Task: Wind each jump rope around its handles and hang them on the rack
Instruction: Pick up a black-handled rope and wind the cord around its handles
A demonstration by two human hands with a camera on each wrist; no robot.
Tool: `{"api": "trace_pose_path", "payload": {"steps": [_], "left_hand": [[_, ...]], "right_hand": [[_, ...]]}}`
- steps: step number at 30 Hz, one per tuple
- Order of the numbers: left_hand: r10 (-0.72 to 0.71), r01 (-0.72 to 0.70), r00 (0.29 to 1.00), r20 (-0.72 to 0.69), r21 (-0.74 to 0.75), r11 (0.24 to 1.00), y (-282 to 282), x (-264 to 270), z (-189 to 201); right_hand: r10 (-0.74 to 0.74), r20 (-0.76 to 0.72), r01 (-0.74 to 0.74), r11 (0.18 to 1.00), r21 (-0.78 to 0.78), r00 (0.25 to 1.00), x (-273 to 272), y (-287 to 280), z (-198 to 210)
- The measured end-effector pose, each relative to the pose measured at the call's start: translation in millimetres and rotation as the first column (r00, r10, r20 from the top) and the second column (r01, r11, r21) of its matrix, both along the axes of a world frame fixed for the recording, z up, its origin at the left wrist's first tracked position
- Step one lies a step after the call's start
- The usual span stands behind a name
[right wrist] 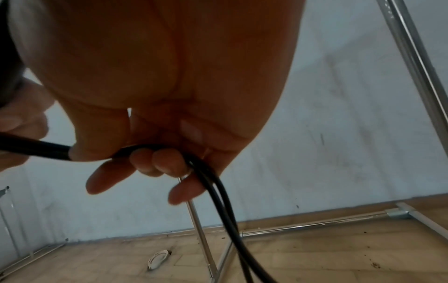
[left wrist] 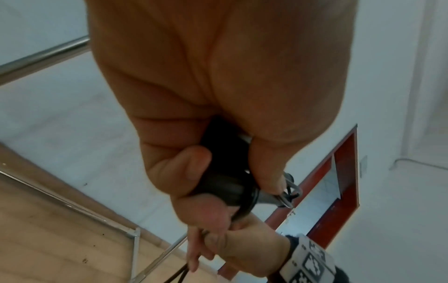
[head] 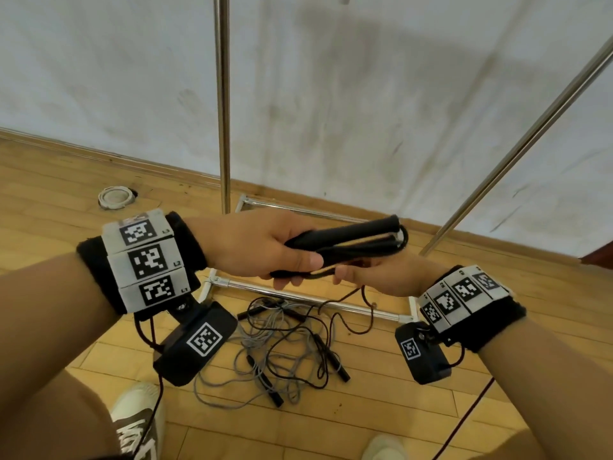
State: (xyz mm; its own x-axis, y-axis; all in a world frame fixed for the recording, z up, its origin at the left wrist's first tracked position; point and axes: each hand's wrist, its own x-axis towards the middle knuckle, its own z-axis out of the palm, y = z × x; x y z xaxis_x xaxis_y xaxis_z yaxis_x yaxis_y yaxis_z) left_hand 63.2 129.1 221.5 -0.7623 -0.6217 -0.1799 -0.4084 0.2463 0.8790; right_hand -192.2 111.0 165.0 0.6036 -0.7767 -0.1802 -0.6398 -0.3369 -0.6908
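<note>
On my feed: black handles (head: 351, 242) and a black cord (right wrist: 218, 193); on the honey-yellow wood floor (head: 381, 410), a tangle of grey and black ropes (head: 282, 346). Silver rack poles (head: 223, 94) stand against a smudged white wall (head: 365, 94). Black wristbands (head: 96, 270) carry white-and-black checkered markers. A red frame (left wrist: 344, 172) edges the left wrist view.

Rack upright pole (head: 222, 104) stands at 12 o'clock; slanted bar (head: 517, 151) blocks 2 o'clock; open passage lies between them.
</note>
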Motion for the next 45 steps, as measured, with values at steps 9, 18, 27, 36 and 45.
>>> {"api": "trace_pose_path", "payload": {"steps": [9,18,27,36,45], "left_hand": [[-0.09,0.203,0.866,0.492,-0.18,0.963,13,-8,-12],[0.053,0.194,0.736,0.674,-0.285,0.939,15,-22,-44],[0.363,-0.171,0.818,0.447,-0.412,0.895,-13,-11,-47],[0.389,-0.19,0.865,0.316,-0.512,0.838,-27,-9,-33],[0.342,-0.281,0.931,0.126,-0.352,0.893,-32,-7,-15]], "right_hand": [[0.052,-0.21,-0.081,0.988,-0.132,0.976,15,-7,0],[0.001,-0.351,-0.134,0.924,-0.357,0.936,57,-6,11],[-0.138,-0.095,0.084,0.897,-0.433,0.986,75,7,32],[-0.326,0.265,0.332,0.943,0.025,0.907,72,12,28],[-0.32,0.547,0.308,0.944,0.117,0.774,62,24,23]]}}
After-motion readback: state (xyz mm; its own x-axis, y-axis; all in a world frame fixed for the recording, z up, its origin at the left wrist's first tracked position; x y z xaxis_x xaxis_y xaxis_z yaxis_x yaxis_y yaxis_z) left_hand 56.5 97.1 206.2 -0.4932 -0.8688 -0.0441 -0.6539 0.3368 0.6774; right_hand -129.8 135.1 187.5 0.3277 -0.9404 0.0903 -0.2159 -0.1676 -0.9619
